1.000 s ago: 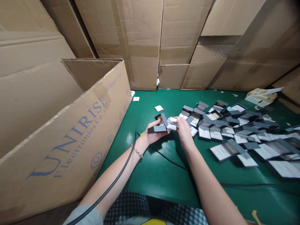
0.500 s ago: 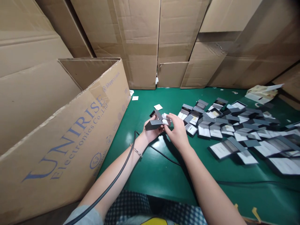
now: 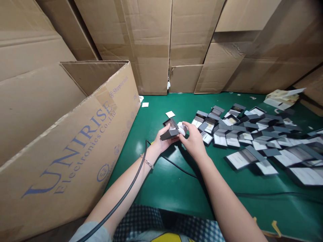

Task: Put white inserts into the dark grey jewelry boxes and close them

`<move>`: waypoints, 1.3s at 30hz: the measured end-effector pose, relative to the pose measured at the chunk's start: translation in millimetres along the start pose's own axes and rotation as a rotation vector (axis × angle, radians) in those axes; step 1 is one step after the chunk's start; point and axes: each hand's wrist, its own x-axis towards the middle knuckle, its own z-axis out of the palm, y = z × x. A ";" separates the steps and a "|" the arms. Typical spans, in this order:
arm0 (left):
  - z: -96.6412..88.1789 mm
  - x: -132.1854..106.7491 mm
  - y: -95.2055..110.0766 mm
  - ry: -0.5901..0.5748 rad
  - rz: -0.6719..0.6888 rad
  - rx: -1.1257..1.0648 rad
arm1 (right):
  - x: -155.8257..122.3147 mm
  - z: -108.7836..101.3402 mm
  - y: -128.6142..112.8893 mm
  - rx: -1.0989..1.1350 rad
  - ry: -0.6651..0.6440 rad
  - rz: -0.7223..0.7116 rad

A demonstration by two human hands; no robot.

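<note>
In my left hand (image 3: pixel 163 141) is a small dark grey box (image 3: pixel 169 134), its lid folded open, held above the green table. My right hand (image 3: pixel 193 137) pinches a white paper piece (image 3: pixel 182 128) at the right side of that box, thumb and fingertips closed on it. Whether the paper still touches the box's inside I cannot tell. Just beyond the box, a small square white card (image 3: pixel 170 114) lies on the table. A black cable (image 3: pixel 135 178) runs over my left forearm, close to a chain bracelet on the wrist.
Many open grey boxes (image 3: pixel 234 134) with white inserts spread over the right of the green table (image 3: pixel 161 188). A large printed carton (image 3: pixel 75 144) stands at the left. Cardboard walls (image 3: pixel 148 43) close off the back. Crumpled papers (image 3: pixel 282 99) lie at the far right.
The grey box has shifted slightly right in my left hand. My right hand has moved a little right too, and the white paper now stands out more from the box.
</note>
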 end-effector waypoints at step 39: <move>9.0 1.0 -4.5 0.173 0.237 0.095 | 2.0 4.0 -10.3 0.637 0.017 0.283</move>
